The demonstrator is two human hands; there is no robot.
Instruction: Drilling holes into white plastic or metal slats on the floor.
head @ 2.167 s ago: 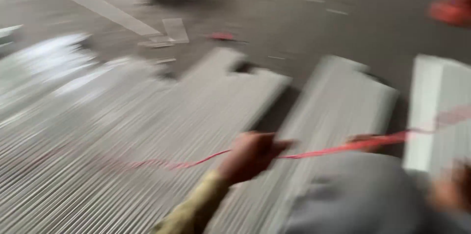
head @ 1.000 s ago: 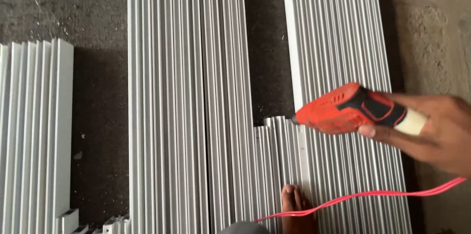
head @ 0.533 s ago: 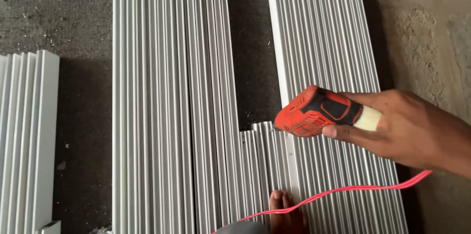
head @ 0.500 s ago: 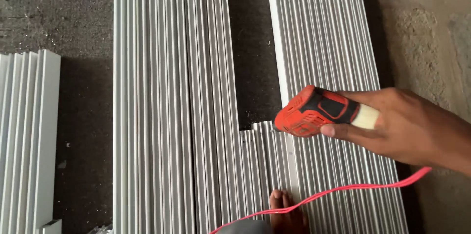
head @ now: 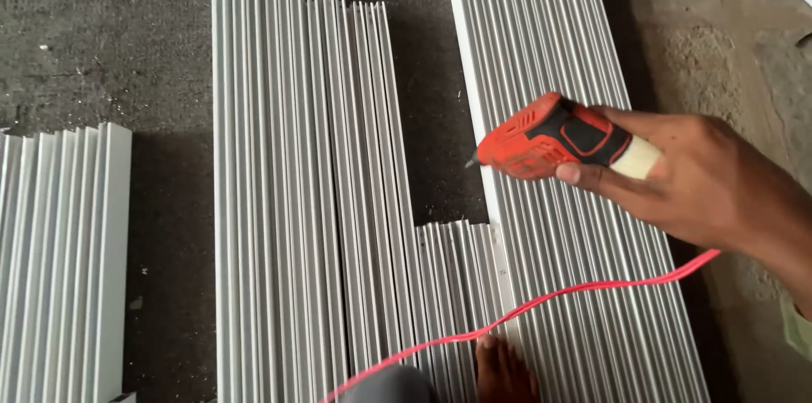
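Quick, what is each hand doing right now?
Right hand: closed around an orange and black power drill, tip toward the white ribbed strips.
Left hand: out of view.

Orange-and-black power drill (head: 554,137), held in the right hand (head: 702,187), lying nearly level with its bit tip pointing away from the palm toward the left edge of the white ribbed profiles (head: 575,225) beneath the hand. Its orange cord (head: 592,287) trails below the wrist across the profiles.
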